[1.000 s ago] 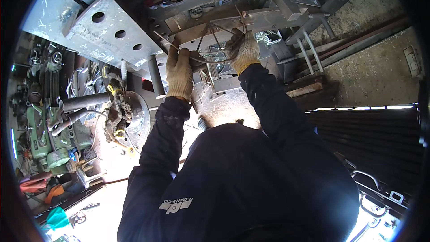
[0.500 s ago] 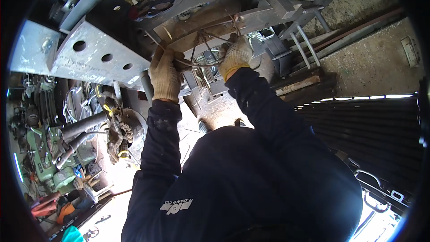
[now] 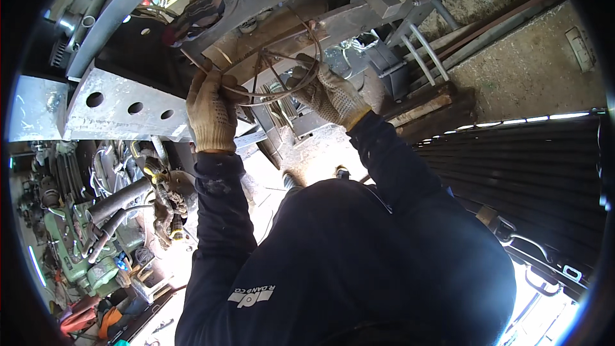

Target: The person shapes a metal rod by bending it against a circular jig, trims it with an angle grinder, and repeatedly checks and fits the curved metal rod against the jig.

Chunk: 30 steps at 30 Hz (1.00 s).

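A loop of bent metal wire or thin rod (image 3: 272, 97) hangs between my two gloved hands in front of the steel frame. My left hand (image 3: 213, 106), in a knitted work glove with dotted grip, is closed round its left end, beside a steel plate with round holes (image 3: 115, 104). On the other side, my right hand (image 3: 330, 93), in a matching glove with a yellow cuff edge, pinches the right part of the loop. Thin straight lengths of the wire rise toward a steel beam (image 3: 349, 22) behind it. My right fingertips are partly hidden by the glove.
Green machinery (image 3: 64, 237) and hanging hoses crowd the lower left. A thick dark pipe (image 3: 118, 200) juts out beside them. Steel legs (image 3: 429, 51) stand at the upper right, near a timber block (image 3: 426, 110). Dark corrugated sheeting (image 3: 512, 173) covers the right side.
Both hands and the wire have shifted left in the view, with the steelwork shifting too. My right hand has turned and slid along the loop; its fingers now point left.
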Each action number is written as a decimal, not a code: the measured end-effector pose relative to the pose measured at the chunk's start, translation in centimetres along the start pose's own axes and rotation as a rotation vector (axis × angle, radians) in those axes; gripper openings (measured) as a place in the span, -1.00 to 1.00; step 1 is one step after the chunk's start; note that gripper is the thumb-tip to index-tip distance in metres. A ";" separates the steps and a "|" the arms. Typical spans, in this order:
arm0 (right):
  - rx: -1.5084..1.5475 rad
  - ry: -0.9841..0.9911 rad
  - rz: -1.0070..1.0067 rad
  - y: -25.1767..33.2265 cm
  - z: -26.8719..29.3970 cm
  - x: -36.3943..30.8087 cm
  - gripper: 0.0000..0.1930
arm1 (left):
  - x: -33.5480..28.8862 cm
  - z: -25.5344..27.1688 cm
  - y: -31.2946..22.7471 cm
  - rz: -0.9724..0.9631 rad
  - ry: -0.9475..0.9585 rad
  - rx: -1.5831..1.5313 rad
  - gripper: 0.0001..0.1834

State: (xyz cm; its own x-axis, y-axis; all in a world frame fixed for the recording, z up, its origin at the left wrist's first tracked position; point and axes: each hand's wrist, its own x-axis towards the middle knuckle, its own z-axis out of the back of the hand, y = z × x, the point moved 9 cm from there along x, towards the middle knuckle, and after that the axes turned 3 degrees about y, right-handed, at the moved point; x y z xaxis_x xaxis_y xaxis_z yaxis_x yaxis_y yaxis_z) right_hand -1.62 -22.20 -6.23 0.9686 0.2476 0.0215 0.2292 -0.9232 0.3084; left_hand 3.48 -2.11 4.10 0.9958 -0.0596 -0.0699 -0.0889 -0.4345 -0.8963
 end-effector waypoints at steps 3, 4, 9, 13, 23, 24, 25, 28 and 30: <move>0.001 0.017 0.035 -0.1 -1.2 0.0 -0.49 | -0.3 0.8 -0.2 0.005 -0.041 0.014 -0.66; 0.002 0.017 0.035 -0.2 -1.4 0.0 -0.49 | -0.1 0.9 -0.2 0.006 -0.057 0.017 -0.67; -0.027 -0.209 0.098 -0.5 0.5 0.7 -0.58 | 2.3 2.2 0.3 0.015 -0.015 -0.014 -0.65; -0.134 -0.274 0.094 -0.4 0.5 0.5 -0.57 | 4.0 2.9 0.6 0.050 -0.003 -0.042 -0.66; -0.196 -0.221 0.079 0.0 -0.8 0.2 -0.55 | 3.1 2.5 0.9 0.088 -0.013 -0.041 -0.67; -0.276 -0.264 0.113 0.0 -0.4 0.3 -0.56 | 4.0 2.9 1.2 0.086 -0.013 -0.043 -0.67; -0.353 -0.307 0.141 -0.1 -0.1 0.2 -0.56 | 4.9 3.7 1.6 0.090 0.031 -0.001 -0.66; -0.359 -0.356 0.106 -0.3 -0.7 0.0 -0.57 | 5.2 3.8 1.3 0.086 0.126 0.063 -0.64; -0.317 -0.325 0.127 0.0 -0.3 0.2 -0.57 | 4.1 4.3 2.0 0.133 0.083 0.068 -0.62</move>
State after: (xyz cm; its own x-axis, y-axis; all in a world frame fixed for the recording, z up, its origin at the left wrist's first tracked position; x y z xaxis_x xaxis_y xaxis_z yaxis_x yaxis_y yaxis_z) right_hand -1.46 -22.05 -5.98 0.9786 -0.0125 -0.2054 0.1156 -0.7923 0.5990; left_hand 7.46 0.64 0.18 0.9697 -0.1878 -0.1560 -0.2152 -0.3557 -0.9095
